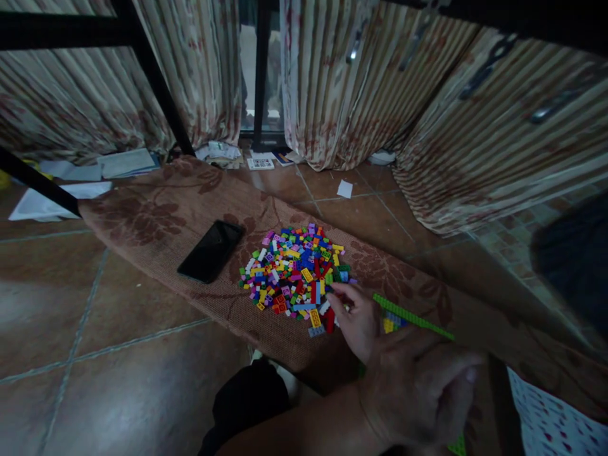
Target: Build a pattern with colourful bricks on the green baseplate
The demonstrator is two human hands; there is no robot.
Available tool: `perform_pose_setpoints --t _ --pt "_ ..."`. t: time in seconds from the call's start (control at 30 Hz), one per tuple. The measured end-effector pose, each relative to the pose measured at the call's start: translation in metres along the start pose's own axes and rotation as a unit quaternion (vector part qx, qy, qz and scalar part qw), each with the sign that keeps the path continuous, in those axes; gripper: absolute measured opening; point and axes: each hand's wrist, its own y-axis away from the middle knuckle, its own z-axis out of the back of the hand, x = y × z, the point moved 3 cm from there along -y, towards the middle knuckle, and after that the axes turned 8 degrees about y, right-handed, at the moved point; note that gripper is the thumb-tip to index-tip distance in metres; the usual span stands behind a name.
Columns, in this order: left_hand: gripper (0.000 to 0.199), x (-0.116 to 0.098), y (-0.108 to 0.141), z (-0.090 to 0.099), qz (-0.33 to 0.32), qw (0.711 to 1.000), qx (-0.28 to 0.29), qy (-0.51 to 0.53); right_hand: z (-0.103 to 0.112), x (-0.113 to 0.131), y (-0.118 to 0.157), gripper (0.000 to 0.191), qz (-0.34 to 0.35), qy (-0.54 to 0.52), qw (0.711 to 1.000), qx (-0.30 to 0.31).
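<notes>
A pile of small colourful toy bricks lies on a brown flowered cloth. My right hand is at the pile's right edge, fingers curled and their tips among the bricks; whatever is between them is too small to make out. Nearer the camera, my left hand is closed and partly covers my right wrist. What it may hold is hidden. Past its knuckles shows the edge of a green studded plate, with yellow bricks beside it.
A black phone lies on the cloth left of the pile. Striped curtains hang behind. Papers and a white scrap are on the tiled floor. White patterned material is at the lower right.
</notes>
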Motion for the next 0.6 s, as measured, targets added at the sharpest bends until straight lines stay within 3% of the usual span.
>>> perform_pose_setpoints --t 0.17,0.33,0.47,0.6 --pt "0.023 -0.004 -0.002 0.007 -0.009 1.0 -0.017 0.006 -0.02 0.005 0.029 0.025 0.007 0.072 0.997 0.036" --pt "0.024 -0.004 -0.001 0.006 0.002 1.0 0.004 0.006 -0.034 0.012 0.043 0.012 0.01 0.119 0.992 0.033" --pt "0.023 0.0 0.002 0.0 0.016 0.999 0.029 0.004 -0.028 0.011 0.041 0.018 -0.043 0.014 0.999 -0.001" --pt "0.024 0.0 0.004 -0.003 0.031 0.999 0.032 0.007 -0.008 -0.015 0.044 0.031 -0.132 -0.128 0.982 -0.035"
